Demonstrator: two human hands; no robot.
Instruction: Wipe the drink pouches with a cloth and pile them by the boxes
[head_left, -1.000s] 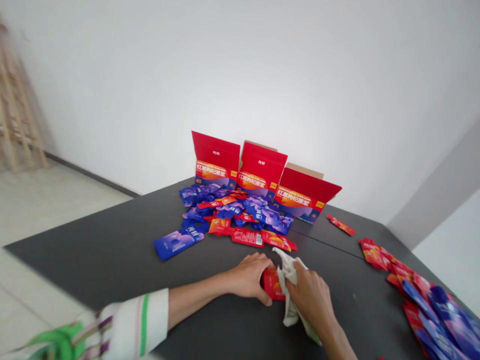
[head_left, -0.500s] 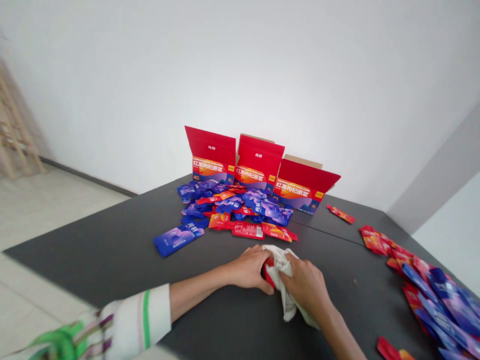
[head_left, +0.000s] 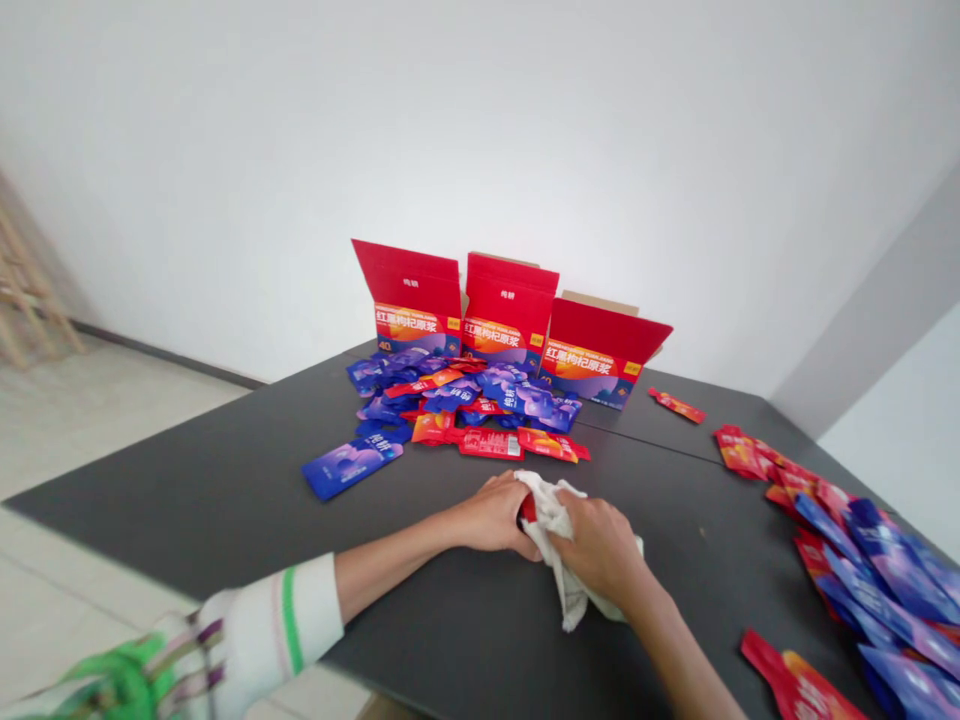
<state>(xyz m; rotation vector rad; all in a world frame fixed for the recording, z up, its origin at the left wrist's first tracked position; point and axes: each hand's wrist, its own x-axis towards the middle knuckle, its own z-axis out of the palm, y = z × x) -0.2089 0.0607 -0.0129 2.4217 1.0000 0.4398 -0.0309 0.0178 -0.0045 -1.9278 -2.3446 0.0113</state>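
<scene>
My left hand (head_left: 495, 517) is curled around a small red pouch (head_left: 528, 508), most of which is hidden by the fingers and cloth. A crumpled white cloth (head_left: 556, 530) is gripped in my right hand (head_left: 598, 540) and pressed against the pouch. Both hands meet over the near middle of the dark table (head_left: 465, 610). Just beyond them lie a red pouch with its printed back up (head_left: 490, 443) and an orange-red pouch (head_left: 553, 446). A blue pouch (head_left: 352, 467) lies to their left.
Three open red boxes (head_left: 418, 320) stand at the back before a white wall, with a heap of blue and red pouches (head_left: 457, 392) in front. Another pile of pouches (head_left: 870, 570) lies at the right, with single red pouches (head_left: 676, 405) apart from it.
The view has tipped slightly, so the boxes and pouches sit a little higher in the picture. My hands still hold the red pouch and cloth, the cloth slightly shifted.
</scene>
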